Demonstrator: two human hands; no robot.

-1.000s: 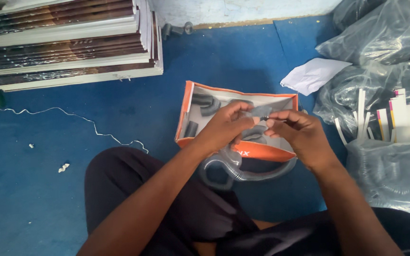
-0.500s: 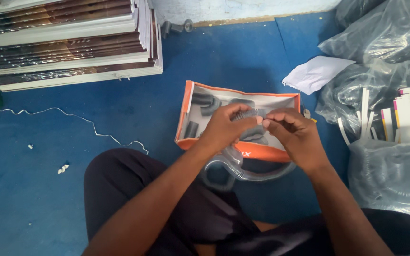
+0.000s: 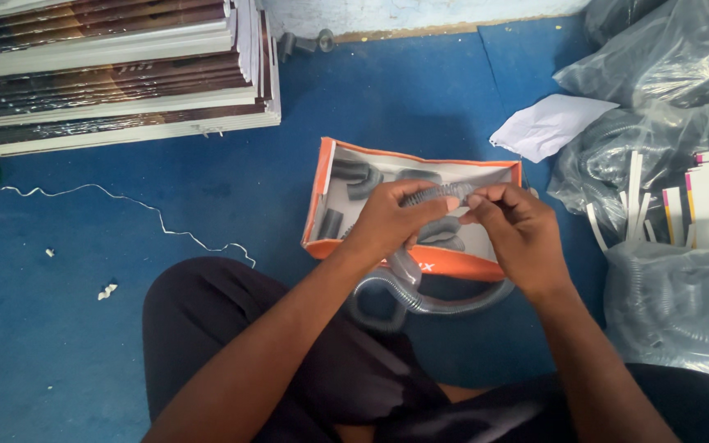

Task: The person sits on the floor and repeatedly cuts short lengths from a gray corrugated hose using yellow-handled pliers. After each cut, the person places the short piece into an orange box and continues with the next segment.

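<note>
Above the open orange box point(image 3: 420, 261), a clear ribbed hose point(image 3: 441, 194) is stretched level between both hands. The left hand point(image 3: 391, 221) is closed around it, and the fingers of the right hand point(image 3: 514, 230) pinch its end, likely to keep that end steady for working on. The slack loops down below the box. Grey fittings point(image 3: 354, 179) lie inside, within easy reach. Plastic bags point(image 3: 658, 107) sit to the right, stacked boards point(image 3: 116, 74) to the upper left.
</note>
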